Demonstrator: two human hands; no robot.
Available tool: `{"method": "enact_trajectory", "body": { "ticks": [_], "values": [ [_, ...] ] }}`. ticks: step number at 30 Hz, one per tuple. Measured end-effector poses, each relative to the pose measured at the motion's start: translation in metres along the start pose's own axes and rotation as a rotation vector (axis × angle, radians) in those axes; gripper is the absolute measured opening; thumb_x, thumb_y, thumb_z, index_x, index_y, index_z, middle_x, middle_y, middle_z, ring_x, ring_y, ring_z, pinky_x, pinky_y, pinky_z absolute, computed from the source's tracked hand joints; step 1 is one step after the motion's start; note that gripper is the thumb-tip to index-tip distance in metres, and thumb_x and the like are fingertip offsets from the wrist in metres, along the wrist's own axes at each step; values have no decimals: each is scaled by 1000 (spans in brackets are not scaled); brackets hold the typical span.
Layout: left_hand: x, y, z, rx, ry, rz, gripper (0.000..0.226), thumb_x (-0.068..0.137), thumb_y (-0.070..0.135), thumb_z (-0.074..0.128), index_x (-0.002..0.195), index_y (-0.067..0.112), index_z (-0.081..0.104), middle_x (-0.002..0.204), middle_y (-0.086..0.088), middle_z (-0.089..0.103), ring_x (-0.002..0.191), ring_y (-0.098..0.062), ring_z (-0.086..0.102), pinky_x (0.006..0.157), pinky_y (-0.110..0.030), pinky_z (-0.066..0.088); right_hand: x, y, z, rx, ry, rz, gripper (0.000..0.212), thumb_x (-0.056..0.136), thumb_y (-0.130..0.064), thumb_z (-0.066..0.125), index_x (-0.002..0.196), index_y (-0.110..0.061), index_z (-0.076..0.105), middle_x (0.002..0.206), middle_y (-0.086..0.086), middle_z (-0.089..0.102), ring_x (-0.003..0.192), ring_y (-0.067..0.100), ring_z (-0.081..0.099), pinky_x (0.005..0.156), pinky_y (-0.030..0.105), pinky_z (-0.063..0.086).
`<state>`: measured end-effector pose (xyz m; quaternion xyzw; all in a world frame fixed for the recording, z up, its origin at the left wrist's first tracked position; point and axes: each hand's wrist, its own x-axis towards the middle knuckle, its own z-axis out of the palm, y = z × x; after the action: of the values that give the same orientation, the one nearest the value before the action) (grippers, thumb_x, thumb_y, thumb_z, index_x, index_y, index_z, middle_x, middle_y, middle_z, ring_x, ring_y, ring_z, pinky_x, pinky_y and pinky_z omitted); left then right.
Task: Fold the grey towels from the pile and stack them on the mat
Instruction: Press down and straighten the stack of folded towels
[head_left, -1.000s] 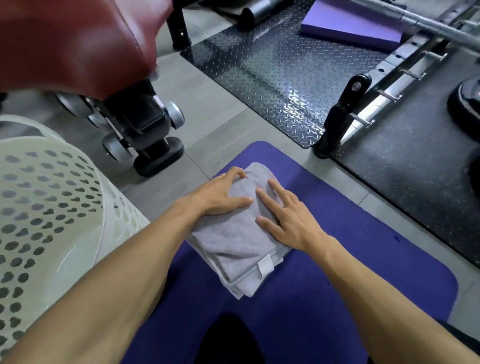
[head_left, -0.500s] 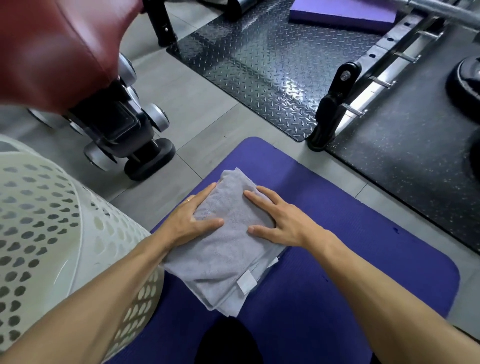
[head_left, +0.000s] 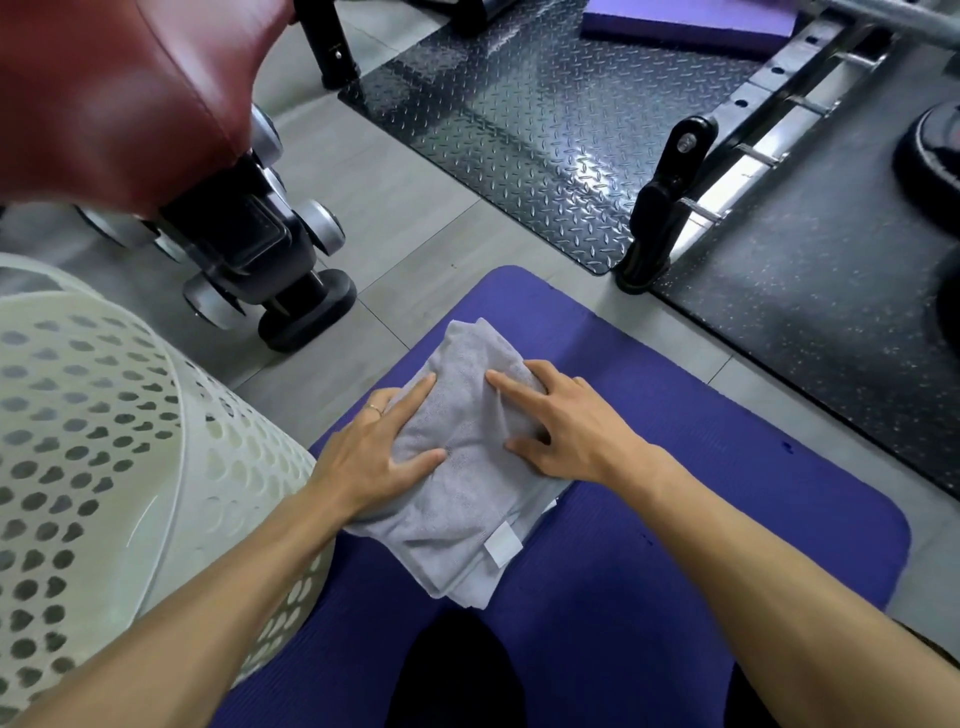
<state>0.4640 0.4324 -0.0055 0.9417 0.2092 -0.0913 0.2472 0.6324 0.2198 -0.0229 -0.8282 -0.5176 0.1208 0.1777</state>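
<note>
Folded grey towels (head_left: 467, 483) stacked on mat (head_left: 701, 519), just right of white basket (head_left: 130, 467). Our left hand (head_left: 374, 457) and right hand (head_left: 576, 426) flat on top, fingers straight, grasping nothing. We press evenly, square loose lower layers under top towel before lifting off.

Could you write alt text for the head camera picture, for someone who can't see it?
Two hands, left hand and right hand, press flat on folded grey towels stacked on a purple mat. A white perforated basket stands at left.
</note>
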Motion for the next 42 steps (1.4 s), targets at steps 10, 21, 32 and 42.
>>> {"method": "enact_trajectory", "body": {
  "ticks": [10, 21, 32, 42],
  "values": [
    [36, -12, -22, -548, -281, -197, 65, 56, 67, 65, 118, 56, 50, 128, 13, 59, 113, -12, 59, 101, -39, 46, 10, 16, 11, 417, -170, 171, 79, 85, -60, 62, 145, -63, 11, 154, -11, 19, 133, 21, 40, 108, 42, 41],
    [20, 10, -20, -179, -125, 88, 97, 64, 73, 57, 141, 69, -1, 150, 16, 27, 126, -8, 41, 103, -32, 37, 0, 31, 15, 314, -109, 154, 79, 87, -57, 61, 148, -58, 11, 153, -12, 22, 133, 17, 38, 100, 43, 46],
    [5, 3, -11, -94, -122, 109, 92, 66, 66, 56, 140, 71, 2, 146, 9, 30, 127, -17, 43, 102, -38, 44, 0, 19, 4, 458, 6, 105, 76, 77, -52, 66, 146, -48, 35, 142, -11, 37, 125, 13, 46, 102, 40, 46],
    [20, -4, -17, -186, -297, -20, 106, 64, 69, 69, 142, 68, -2, 150, 6, 29, 134, -18, 37, 110, -39, 34, -9, 16, 11, 354, -108, 97, 75, 86, -50, 61, 148, -55, 19, 153, -12, 24, 124, 19, 50, 99, 42, 48]
  ]
}}
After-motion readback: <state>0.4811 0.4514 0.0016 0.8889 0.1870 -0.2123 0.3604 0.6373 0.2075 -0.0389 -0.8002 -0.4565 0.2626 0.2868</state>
